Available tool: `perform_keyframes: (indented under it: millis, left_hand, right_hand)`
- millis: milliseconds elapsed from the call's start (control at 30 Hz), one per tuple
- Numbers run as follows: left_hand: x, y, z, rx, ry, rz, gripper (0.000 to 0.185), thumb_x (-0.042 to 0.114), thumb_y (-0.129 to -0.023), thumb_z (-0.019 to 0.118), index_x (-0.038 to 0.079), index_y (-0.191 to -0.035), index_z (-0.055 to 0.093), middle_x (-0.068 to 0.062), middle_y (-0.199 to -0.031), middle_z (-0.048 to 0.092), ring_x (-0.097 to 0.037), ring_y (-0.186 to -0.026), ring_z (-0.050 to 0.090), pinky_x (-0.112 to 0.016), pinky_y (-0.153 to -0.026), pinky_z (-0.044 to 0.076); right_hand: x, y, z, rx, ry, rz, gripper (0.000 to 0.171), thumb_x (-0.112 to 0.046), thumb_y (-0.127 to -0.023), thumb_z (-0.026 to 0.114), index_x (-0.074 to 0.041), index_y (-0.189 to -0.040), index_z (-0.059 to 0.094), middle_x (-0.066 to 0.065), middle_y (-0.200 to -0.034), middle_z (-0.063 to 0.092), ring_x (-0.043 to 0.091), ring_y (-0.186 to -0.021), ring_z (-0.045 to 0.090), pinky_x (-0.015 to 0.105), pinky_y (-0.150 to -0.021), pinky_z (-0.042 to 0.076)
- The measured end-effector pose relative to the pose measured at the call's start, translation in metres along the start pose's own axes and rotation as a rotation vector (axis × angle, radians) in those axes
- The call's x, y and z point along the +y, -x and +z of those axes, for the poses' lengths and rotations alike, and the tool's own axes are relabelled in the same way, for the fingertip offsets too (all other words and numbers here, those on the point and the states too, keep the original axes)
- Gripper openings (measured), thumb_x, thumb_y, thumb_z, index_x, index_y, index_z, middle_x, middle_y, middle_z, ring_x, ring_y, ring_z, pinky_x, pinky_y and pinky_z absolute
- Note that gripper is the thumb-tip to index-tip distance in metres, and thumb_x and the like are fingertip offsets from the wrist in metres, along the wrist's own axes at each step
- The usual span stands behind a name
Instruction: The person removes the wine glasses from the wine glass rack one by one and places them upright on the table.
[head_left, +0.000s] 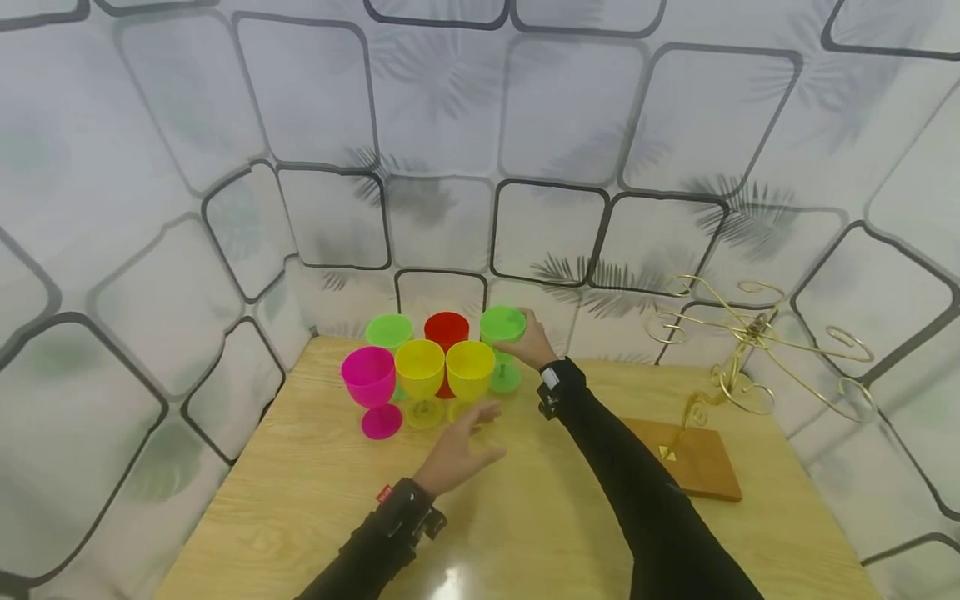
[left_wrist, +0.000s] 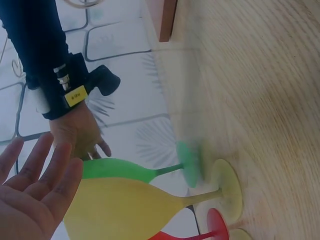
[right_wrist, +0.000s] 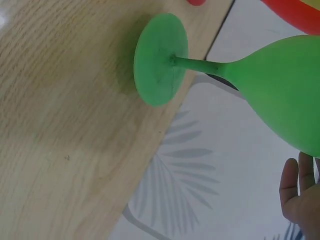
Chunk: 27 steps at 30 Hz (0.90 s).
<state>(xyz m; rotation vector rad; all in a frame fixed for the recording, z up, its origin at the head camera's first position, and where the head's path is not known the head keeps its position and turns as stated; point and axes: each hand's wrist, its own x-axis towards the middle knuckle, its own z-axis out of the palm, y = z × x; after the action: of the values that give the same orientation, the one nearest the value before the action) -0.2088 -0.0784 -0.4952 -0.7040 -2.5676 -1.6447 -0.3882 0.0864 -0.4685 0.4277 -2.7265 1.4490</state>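
Observation:
My right hand (head_left: 530, 343) is at the side of the right-hand green plastic goblet (head_left: 503, 323), thumb in front of the bowl and fingers around the back. In the right wrist view, fingertips meet the bowl of that green goblet (right_wrist: 285, 95), and its foot (right_wrist: 159, 60) is at the tabletop; whether it touches is hard to tell. My left hand (head_left: 459, 452) hovers in front of the right yellow goblet (head_left: 470, 367), fingers spread and holding nothing. The left wrist view shows the left hand (left_wrist: 35, 190) beside the yellow bowl (left_wrist: 125, 205).
Close by stand a second yellow goblet (head_left: 420, 367), a magenta goblet (head_left: 369, 375), a red goblet (head_left: 447, 328) and another green goblet (head_left: 389, 331). At the right, a gold curled-arm stand (head_left: 753, 329) rises from a wooden base (head_left: 697, 462). Patterned curtain (head_left: 442, 225) borders the table (head_left: 285, 500).

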Motion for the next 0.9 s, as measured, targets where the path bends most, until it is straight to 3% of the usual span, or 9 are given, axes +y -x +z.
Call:
perform_keyframes:
  millis: [133,333,433,567,667,733,800,900]
  left_hand:
    - [-0.001,0.003,0.001,-0.001,-0.015,0.012,0.061,0.02,-0.084,0.068,0.015,-0.139,0.04,-0.009,-0.137,0.052,-0.026,-0.126,0.049,-0.048,-0.103,0.043]
    - [0.0,0.004,0.002,-0.004,-0.003,0.001,0.06,0.02,-0.085,0.068,0.014,-0.139,0.04,-0.008,-0.138,0.052,-0.025,-0.126,0.049,-0.049,-0.103,0.042]
    - [0.001,0.004,0.002,0.002,-0.002,-0.001,0.061,0.021,-0.085,0.068,0.015,-0.139,0.041,-0.007,-0.138,0.052,-0.024,-0.126,0.05,-0.05,-0.103,0.042]
    - [0.002,0.004,0.002,0.008,-0.003,-0.001,0.061,0.022,-0.085,0.069,0.015,-0.139,0.04,-0.007,-0.139,0.051,-0.024,-0.126,0.05,-0.05,-0.103,0.043]
    - [0.003,0.004,0.002,0.004,-0.004,-0.012,0.062,0.022,-0.085,0.068,0.015,-0.139,0.04,-0.007,-0.14,0.049,-0.024,-0.127,0.048,-0.05,-0.103,0.042]
    - [0.004,0.004,0.003,0.002,0.0,-0.02,0.062,0.022,-0.085,0.068,0.015,-0.139,0.04,-0.006,-0.141,0.048,-0.024,-0.128,0.048,-0.049,-0.104,0.042]
    - [0.005,0.004,0.004,-0.006,0.01,-0.015,0.062,0.021,-0.085,0.068,0.014,-0.139,0.039,-0.007,-0.142,0.048,-0.024,-0.129,0.047,-0.05,-0.104,0.041]
    - [0.005,0.003,0.006,-0.008,0.017,-0.002,0.061,0.02,-0.085,0.068,0.013,-0.139,0.04,-0.008,-0.141,0.048,-0.025,-0.128,0.047,-0.051,-0.104,0.041]
  right_hand:
    - [0.008,-0.004,0.007,-0.013,-0.025,0.013,0.083,-0.016,-0.076,0.073,0.005,-0.141,0.025,0.031,-0.131,0.049,0.042,-0.119,0.05,0.05,-0.102,0.043]
    - [0.096,-0.058,0.035,0.012,-0.065,-0.157,0.085,-0.036,-0.069,0.081,-0.005,-0.134,0.035,0.017,-0.123,0.053,0.025,-0.107,0.056,0.036,-0.09,0.049]
    - [0.119,-0.079,0.042,-0.039,-0.074,-0.151,0.086,-0.036,-0.071,0.08,-0.007,-0.138,0.033,0.015,-0.13,0.048,0.024,-0.113,0.053,0.037,-0.094,0.047]
    - [0.095,-0.071,0.032,-0.178,-0.087,-0.052,0.095,-0.032,-0.074,0.078,-0.011,-0.148,0.022,0.017,-0.147,0.036,0.032,-0.128,0.044,0.049,-0.106,0.039]
    - [0.086,-0.069,0.03,-0.251,-0.109,-0.06,0.102,-0.031,-0.074,0.078,-0.014,-0.151,0.013,0.017,-0.148,0.033,0.032,-0.129,0.044,0.048,-0.106,0.039]
    - [0.092,-0.075,0.032,-0.29,-0.127,-0.068,0.105,-0.03,-0.074,0.078,-0.016,-0.152,0.009,0.015,-0.149,0.033,0.03,-0.128,0.044,0.047,-0.107,0.039]
    - [0.103,-0.079,0.033,-0.303,-0.153,-0.097,0.107,-0.031,-0.074,0.079,-0.017,-0.152,0.007,0.012,-0.147,0.036,0.025,-0.124,0.047,0.043,-0.104,0.042]
    - [0.088,-0.071,0.029,-0.292,-0.179,-0.067,0.104,-0.024,-0.074,0.076,-0.011,-0.152,0.008,0.017,-0.146,0.037,0.03,-0.123,0.047,0.046,-0.106,0.039]
